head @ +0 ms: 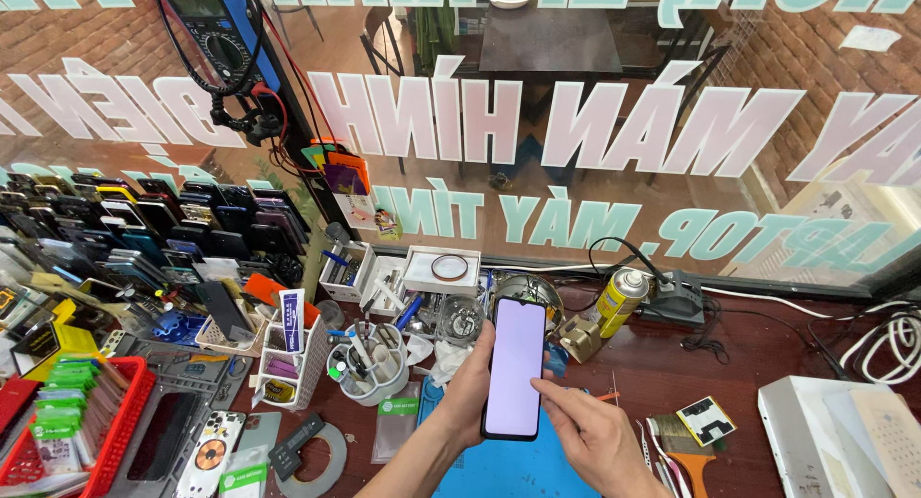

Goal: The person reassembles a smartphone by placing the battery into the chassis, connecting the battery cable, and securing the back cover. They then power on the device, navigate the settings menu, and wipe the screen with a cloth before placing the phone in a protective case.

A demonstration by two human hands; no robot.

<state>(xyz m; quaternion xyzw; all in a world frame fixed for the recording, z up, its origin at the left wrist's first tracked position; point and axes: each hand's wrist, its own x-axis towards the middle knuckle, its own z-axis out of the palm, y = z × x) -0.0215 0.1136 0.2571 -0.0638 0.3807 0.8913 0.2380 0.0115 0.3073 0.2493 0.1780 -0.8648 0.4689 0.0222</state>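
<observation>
Holding a slim black smartphone with a lit pale-lilac screen [515,367] upright over the blue work mat [518,471], we've got our left hand [467,391] wrapped around its left edge. Our right hand [593,433] has its index fingertip on the screen's lower right, other fingers loosely curled. Yellow spray can [619,299] stands behind.

You face a lettered shop window [614,133] with a brick wall [58,37] at its left. Your table [767,354] is dark reddish wood in daylight.
</observation>
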